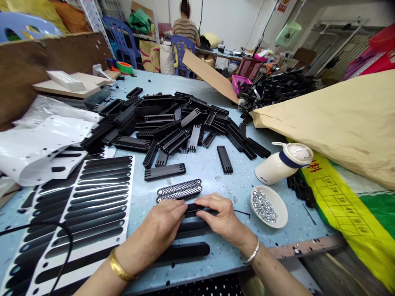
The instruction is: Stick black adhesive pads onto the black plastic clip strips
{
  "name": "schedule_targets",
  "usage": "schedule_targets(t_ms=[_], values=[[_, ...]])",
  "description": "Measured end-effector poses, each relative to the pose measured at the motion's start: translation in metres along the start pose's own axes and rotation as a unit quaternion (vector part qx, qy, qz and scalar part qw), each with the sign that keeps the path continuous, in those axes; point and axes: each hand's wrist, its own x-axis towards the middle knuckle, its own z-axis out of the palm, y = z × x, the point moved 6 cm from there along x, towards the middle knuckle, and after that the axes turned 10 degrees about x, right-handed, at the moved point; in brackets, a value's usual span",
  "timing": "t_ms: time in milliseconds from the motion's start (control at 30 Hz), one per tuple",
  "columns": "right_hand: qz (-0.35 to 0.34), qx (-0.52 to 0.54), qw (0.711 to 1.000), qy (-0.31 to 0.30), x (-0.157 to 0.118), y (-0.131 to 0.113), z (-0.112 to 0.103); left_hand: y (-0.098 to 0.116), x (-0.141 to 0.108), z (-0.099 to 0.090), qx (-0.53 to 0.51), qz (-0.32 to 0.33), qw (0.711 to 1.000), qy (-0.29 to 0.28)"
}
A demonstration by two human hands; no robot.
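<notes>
My left hand and my right hand meet at the front of the table, fingers closed on opposite ends of a narrow black plastic bar. Most of the bar is hidden by the fingers. Just below lies another black bar, and nearer the edge a long black strip with rounded ends. Beyond my hands rest two patterned black handles with silver dots at their ends. A thin black rod, bent at its tip, lies right of my right hand.
A pile of slotted black bars covers the table's middle. At right stand a white bowl of small silver parts and a cream bottle. A sheet of black strips lies left. Another person sits at the back.
</notes>
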Motion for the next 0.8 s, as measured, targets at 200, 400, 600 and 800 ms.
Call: schedule_targets(t_ms=[200, 400, 600, 800], values=[[-0.007, 0.003, 1.0, -0.007, 0.0001, -0.0003, 0.0003, 0.0018, 0.0027, -0.0016, -0.018, -0.004, 1.0, 0.025], [-0.008, 0.008, 1.0, -0.003, -0.0003, 0.0005, 0.0004, 0.0007, 0.0046, 0.0002, -0.026, -0.009, 0.999, 0.021], [-0.009, 0.009, 1.0, -0.001, -0.001, 0.0015, 0.0008, 0.0, 0.005, 0.0009, -0.023, -0.007, 0.999, 0.034], [-0.005, 0.007, 1.0, 0.003, -0.0018, 0.0034, 0.0009, -0.005, 0.0003, 0.0013, -0.024, -0.021, 0.999, 0.037]])
